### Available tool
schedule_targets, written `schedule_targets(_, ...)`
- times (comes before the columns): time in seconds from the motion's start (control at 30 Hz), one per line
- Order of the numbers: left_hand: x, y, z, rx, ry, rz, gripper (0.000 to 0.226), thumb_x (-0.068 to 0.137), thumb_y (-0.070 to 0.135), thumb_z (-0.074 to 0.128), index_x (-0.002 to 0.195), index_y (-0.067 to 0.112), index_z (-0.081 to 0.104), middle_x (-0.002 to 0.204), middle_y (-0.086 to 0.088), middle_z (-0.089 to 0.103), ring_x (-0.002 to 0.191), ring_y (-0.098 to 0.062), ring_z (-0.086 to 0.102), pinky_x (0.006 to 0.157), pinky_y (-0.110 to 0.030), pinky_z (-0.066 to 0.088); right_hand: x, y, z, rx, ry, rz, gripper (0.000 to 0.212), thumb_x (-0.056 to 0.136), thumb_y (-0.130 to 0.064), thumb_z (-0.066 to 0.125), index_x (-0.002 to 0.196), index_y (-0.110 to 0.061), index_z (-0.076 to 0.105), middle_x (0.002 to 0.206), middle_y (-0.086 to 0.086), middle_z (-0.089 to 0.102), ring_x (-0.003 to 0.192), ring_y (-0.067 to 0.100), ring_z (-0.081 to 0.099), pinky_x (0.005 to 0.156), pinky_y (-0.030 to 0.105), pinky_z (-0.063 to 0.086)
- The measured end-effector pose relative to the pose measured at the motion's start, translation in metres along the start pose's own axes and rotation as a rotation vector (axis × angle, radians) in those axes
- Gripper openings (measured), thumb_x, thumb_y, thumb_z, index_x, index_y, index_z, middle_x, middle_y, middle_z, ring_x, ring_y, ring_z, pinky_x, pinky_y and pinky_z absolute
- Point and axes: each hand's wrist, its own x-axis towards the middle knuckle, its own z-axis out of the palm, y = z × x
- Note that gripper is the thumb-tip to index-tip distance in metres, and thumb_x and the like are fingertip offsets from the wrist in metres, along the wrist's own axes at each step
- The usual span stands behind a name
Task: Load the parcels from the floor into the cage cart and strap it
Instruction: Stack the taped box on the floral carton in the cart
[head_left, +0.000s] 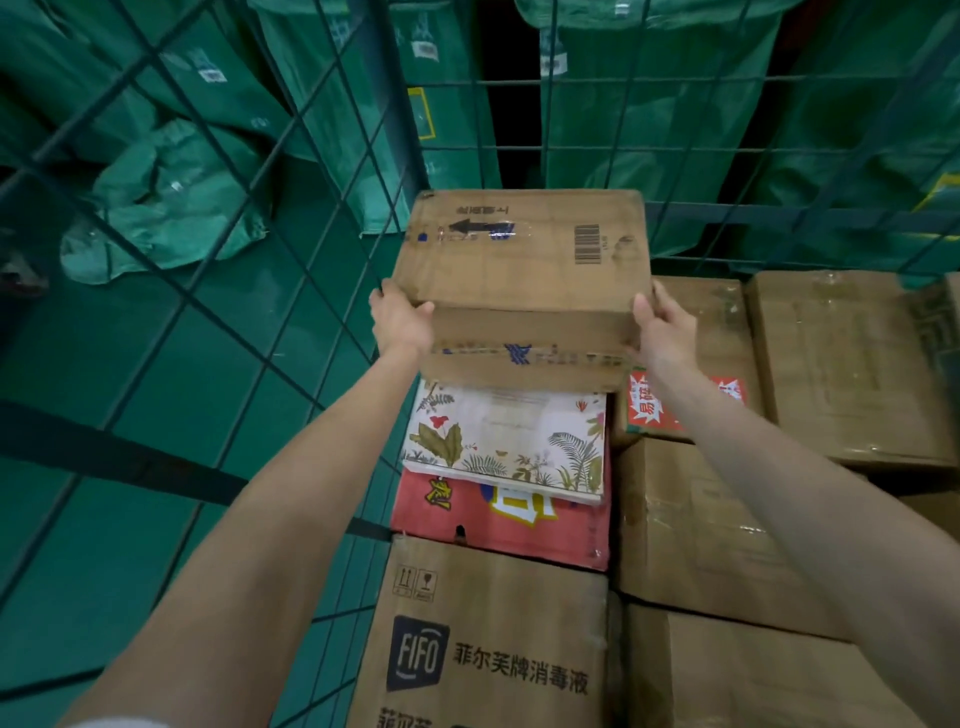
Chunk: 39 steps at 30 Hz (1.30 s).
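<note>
Two bare arms reach fwd into a green wire cage cart. Left hand and right hand grip opposite sides of a brown cardboard parcel, thumbs on its near top edge, held at the cart's back left corner above a floral-print box. More cartons sit packed to the right and nearer. Green sacks lie outside the mesh.

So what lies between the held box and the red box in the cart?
In the head view, a floral box lies between the held brown box and the red box, resting on the red one.
</note>
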Motion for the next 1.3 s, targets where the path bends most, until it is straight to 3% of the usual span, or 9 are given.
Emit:
schedule_targets(0.13, -0.016, 0.001, 0.012, -0.136, 0.032, -0.033, 0.057, 0.103, 0.009, 0.044, 0.153, 0.002, 0.017, 0.158, -0.017, 0.014, 0.133, -0.033, 0.041, 0.108, -0.034, 0.032, -0.001, 0.004, -0.001, 0.014, 0.000, 0.017, 0.047, 0.102, -0.020, 0.052, 0.148, -0.025, 0.044, 0.099, -0.018, 0.055, 0.090, 0.009, 0.057, 0.101, 0.051, 0.049)
schedule_targets(0.37, -0.007, -0.009, 0.006, -0.258, -0.078, 0.013, 0.063, 0.102, 0.004, 0.036, 0.157, 0.010, 0.007, 0.164, -0.006, 0.003, 0.147, -0.025, 0.022, 0.116, -0.029, 0.022, -0.005, -0.004, 0.003, -0.117, 0.057, -0.007, 0.043, 0.100, -0.027, 0.053, 0.142, -0.022, 0.050, 0.126, 0.000, 0.060, 0.114, 0.020, 0.059, 0.103, 0.045, 0.049)
schedule_targets(0.57, -0.011, -0.008, 0.003, -0.322, -0.174, 0.046, 0.072, 0.098, -0.006, 0.032, 0.158, 0.018, 0.000, 0.164, 0.005, -0.012, 0.151, -0.016, 0.007, 0.083, -0.008, 0.020, -0.005, -0.012, -0.005, -0.149, -0.095, -0.005, 0.054, 0.097, -0.013, 0.049, 0.149, -0.024, 0.041, 0.142, -0.003, 0.054, 0.128, 0.018, 0.051, 0.112, 0.043, 0.041)
schedule_targets(0.73, -0.032, -0.019, 0.003, -0.372, -0.118, 0.006, 0.068, 0.096, -0.003, 0.033, 0.158, 0.020, 0.016, 0.165, 0.004, 0.006, 0.149, -0.017, 0.015, 0.103, -0.011, 0.014, -0.040, -0.024, -0.022, -0.130, -0.165, -0.015, 0.048, 0.099, 0.002, 0.043, 0.143, -0.018, 0.050, 0.124, -0.018, 0.060, 0.123, 0.007, 0.049, 0.112, 0.030, 0.037)
schedule_targets(0.8, -0.043, -0.021, 0.002, -0.386, -0.123, -0.016, 0.063, 0.096, 0.002, 0.037, 0.155, 0.020, 0.026, 0.159, 0.002, 0.027, 0.138, -0.021, 0.040, 0.114, -0.022, 0.028, -0.053, -0.028, -0.025, -0.112, -0.162, -0.030, 0.046, 0.098, 0.004, 0.043, 0.138, -0.016, 0.055, 0.120, -0.015, 0.060, 0.119, 0.007, 0.050, 0.106, 0.026, 0.042)
schedule_targets(0.9, -0.070, -0.021, -0.001, -0.384, -0.189, -0.070, 0.046, 0.100, 0.005, 0.039, 0.145, 0.013, 0.042, 0.133, 0.001, 0.051, 0.090, -0.007, 0.056, 0.074, -0.008, 0.047, -0.076, -0.031, -0.034, -0.083, -0.082, -0.035, 0.033, 0.097, 0.003, 0.049, 0.124, -0.011, 0.063, 0.119, 0.000, 0.064, 0.113, 0.014, 0.058, 0.089, 0.018, 0.047)
schedule_targets(1.03, -0.117, -0.020, -0.008, -0.488, -0.305, -0.147, 0.028, 0.102, 0.003, 0.036, 0.118, 0.008, 0.059, 0.121, -0.011, 0.064, 0.107, -0.023, 0.063, 0.090, -0.034, 0.051, -0.116, -0.027, -0.058, 0.001, -0.061, 0.027, 0.025, 0.091, 0.009, 0.053, 0.086, -0.011, 0.065, 0.083, 0.005, 0.070, 0.072, 0.008, 0.065, 0.069, 0.014, 0.053)
schedule_targets(1.17, -0.176, -0.023, -0.014, -0.527, -0.331, -0.114, 0.026, 0.102, 0.005, 0.039, 0.114, 0.006, 0.062, 0.096, -0.004, 0.068, 0.083, -0.016, 0.063, 0.074, -0.024, 0.048, -0.161, -0.021, -0.085, 0.051, -0.078, 0.112, 0.031, 0.092, 0.012, 0.045, 0.078, -0.011, 0.060, 0.050, -0.008, 0.064, 0.045, -0.001, 0.058, 0.047, 0.009, 0.043)
schedule_targets(1.3, -0.236, -0.029, -0.017, -0.550, -0.336, -0.119, 0.029, 0.101, 0.002, 0.037, 0.114, 0.003, 0.062, 0.088, -0.003, 0.067, 0.075, -0.012, 0.063, 0.062, -0.013, 0.050, -0.209, -0.014, -0.121, 0.094, -0.065, 0.149, 0.030, 0.093, 0.011, 0.045, 0.078, -0.010, 0.061, 0.054, -0.005, 0.066, 0.048, 0.002, 0.060, 0.050, 0.012, 0.045)
